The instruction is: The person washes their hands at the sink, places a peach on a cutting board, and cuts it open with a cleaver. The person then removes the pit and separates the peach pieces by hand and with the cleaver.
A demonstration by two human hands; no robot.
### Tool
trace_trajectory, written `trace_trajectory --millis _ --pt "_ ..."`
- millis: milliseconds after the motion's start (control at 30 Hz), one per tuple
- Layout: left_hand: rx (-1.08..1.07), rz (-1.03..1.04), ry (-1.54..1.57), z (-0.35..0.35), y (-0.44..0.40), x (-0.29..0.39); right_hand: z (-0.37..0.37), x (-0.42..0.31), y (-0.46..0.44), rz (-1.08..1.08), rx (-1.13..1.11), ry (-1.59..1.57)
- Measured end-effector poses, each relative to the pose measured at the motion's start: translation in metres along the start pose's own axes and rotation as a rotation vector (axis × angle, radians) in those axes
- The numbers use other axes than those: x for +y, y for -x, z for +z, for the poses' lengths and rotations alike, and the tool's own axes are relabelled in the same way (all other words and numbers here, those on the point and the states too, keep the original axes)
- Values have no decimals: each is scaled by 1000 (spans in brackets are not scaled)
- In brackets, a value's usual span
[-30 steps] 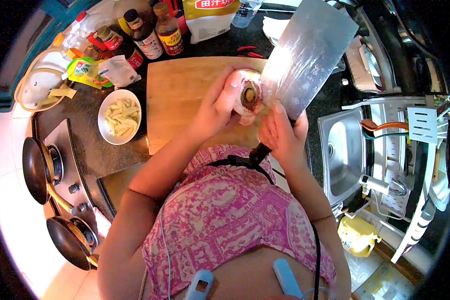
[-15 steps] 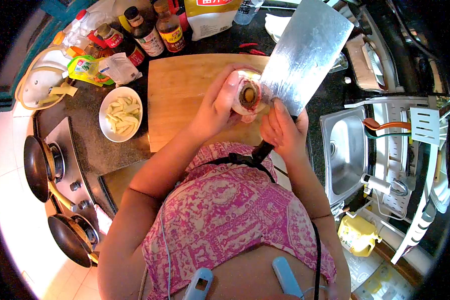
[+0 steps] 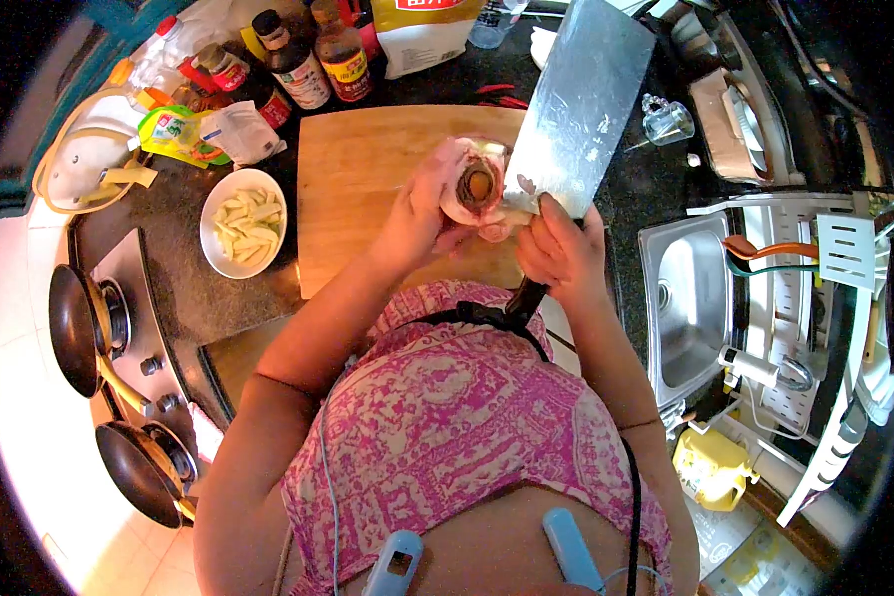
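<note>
A pale, reddish piece of raw meat (image 3: 477, 186) with a round hollow at its end is held above the wooden cutting board (image 3: 353, 189). Wrapped round its left side is my left hand (image 3: 424, 214). My right hand (image 3: 563, 248) grips the cleaver (image 3: 581, 109) low on its blade, near the black handle, and its thumb and fingertips meet the meat's right edge. The broad blade points up and away, tilted to the right. Left of the board stands a white bowl (image 3: 207, 230) of pale cut strips (image 3: 246, 226).
Sauce bottles (image 3: 343, 60) and a seasoning bag (image 3: 422, 40) stand behind the board, with red chilies (image 3: 502, 96) nearby. Two black pans (image 3: 73, 320) sit on the stove at left. On the right are a sink (image 3: 687, 308), a glass cup (image 3: 668, 121) and hanging utensils (image 3: 846, 250).
The cleaver has swung left and stands more upright. The meat has shifted slightly left with my left hand, and its hollow end has turned a little. Both hands keep their hold.
</note>
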State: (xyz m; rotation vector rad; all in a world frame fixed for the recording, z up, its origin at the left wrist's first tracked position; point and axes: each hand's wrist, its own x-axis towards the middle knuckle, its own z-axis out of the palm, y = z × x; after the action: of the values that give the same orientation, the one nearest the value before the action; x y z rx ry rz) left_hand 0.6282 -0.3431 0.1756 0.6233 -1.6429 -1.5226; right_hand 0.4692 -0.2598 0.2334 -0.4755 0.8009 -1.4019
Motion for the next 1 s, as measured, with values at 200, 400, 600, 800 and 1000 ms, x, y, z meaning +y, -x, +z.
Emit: trace_trajectory --millis 200,400,600,800,1000 --pt "87 -99 284 0 -16 23 20 -1 -10 -175 104 154" --pt "130 -77 242 -3 -17 22 26 -8 -7 -134 147 153" --pt "-54 -417 812 -18 -16 12 32 -10 -9 -143 186 196" --pt "177 -281 546 -28 -6 -26 -9 3 -17 -113 235 218" --pt "108 -621 953 -54 9 -76 -104 5 -28 75 422 641"
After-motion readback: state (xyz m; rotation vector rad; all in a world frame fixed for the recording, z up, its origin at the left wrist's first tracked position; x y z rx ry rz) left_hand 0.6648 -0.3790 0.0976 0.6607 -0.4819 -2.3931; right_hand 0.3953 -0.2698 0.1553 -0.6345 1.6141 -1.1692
